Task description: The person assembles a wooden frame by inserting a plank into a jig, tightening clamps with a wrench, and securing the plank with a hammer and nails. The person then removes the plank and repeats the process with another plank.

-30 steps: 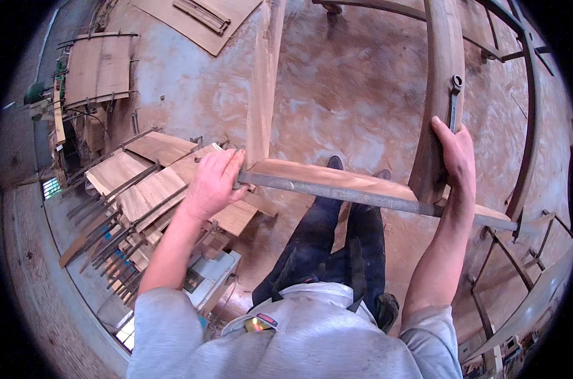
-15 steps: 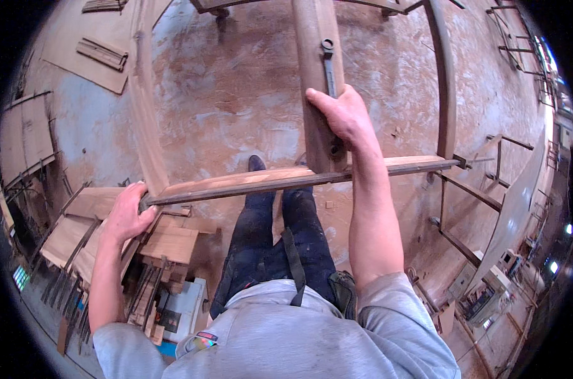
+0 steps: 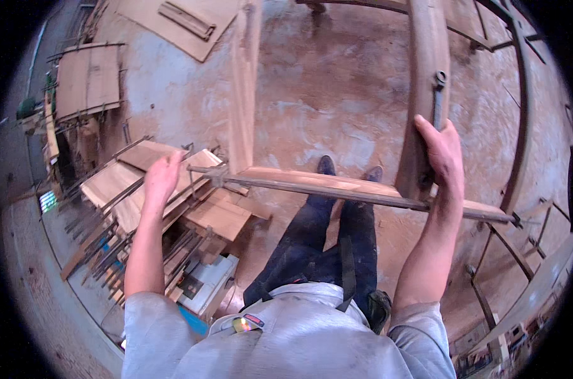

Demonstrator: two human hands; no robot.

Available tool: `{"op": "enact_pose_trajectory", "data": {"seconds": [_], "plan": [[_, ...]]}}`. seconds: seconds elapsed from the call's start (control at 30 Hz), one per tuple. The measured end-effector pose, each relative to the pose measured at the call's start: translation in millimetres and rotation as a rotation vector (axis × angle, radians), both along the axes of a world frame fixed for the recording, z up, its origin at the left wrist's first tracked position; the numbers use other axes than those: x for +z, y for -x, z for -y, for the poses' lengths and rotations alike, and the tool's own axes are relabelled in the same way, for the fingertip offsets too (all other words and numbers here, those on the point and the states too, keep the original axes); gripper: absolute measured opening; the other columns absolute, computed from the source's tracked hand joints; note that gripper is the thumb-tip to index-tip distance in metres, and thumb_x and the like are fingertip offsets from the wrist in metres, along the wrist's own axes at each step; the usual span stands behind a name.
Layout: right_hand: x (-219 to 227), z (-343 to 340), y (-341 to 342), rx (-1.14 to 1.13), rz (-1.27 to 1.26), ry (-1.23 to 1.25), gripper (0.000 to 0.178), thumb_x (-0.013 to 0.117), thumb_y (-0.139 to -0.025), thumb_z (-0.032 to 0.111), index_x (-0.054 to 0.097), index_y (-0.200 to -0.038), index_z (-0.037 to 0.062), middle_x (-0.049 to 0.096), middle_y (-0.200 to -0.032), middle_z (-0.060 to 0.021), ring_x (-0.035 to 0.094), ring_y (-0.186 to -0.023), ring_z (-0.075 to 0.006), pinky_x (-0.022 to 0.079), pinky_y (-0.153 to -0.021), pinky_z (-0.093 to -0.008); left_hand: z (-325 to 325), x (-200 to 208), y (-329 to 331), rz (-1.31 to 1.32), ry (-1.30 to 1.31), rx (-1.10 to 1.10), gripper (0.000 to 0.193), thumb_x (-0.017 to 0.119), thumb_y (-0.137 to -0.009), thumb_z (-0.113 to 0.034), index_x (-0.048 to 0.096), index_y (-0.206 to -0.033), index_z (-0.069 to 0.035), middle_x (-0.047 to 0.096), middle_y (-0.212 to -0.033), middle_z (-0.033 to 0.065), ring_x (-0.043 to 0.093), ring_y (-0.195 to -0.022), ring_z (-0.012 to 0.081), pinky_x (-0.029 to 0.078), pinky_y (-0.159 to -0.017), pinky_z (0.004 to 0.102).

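right fingers (image 3: 428,131) hold wrench (image 3: 437,106) against beam (image 3: 420,63); left fingers (image 3: 171,163) near clamp (image 3: 337,192)

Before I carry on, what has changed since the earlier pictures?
The left hand has let go of the left end of the long dark metal bar clamp and moved left, off it. The right hand stays on the broad brown wooden beam, over the grey metal ring-ended wrench; the clamp still lies along the light-brown wooden rail.
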State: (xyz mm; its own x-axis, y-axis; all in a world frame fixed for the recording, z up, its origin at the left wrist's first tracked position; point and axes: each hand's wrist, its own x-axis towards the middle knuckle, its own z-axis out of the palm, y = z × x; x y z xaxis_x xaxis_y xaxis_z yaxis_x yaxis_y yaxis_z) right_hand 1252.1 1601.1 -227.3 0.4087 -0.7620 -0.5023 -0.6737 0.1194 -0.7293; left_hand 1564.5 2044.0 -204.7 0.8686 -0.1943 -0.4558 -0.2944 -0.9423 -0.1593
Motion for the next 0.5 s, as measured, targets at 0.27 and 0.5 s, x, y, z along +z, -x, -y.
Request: {"op": "enact_pose_trajectory", "data": {"seconds": [0.27,0.5], "plan": [[-5.2,1.6,-0.2,-0.008,0.008,-0.07,0.05,0.069,-0.083,0.036,0.059,-0.106,-0.0069,0.065,-0.087,-0.0117,0.061,-0.076,-0.0168,0.049,-0.07,-0.0328,19.5,-1.8,16.0,-0.405,0.385,0.684,0.05,0.052,-0.093,-0.052,0.064,-0.09,-0.003,0.051,-0.05,0.0036,0.045,-0.038,0.0118,0.03,-0.036,0.0263],[-5.2,1.7,1.1,-0.004,-0.007,-0.045,0.05,0.069,-0.083,0.037,0.059,-0.106,-0.0057,0.065,-0.085,-0.0103,0.061,-0.075,-0.0172,0.049,-0.07,-0.0334,36.4,11.7,16.9,-0.563,0.395,0.898,0.033,0.054,-0.094,-0.034,0.062,-0.102,-0.002,0.06,-0.065,0.0083,0.054,-0.047,0.0146,0.038,-0.039,0.026]]}}
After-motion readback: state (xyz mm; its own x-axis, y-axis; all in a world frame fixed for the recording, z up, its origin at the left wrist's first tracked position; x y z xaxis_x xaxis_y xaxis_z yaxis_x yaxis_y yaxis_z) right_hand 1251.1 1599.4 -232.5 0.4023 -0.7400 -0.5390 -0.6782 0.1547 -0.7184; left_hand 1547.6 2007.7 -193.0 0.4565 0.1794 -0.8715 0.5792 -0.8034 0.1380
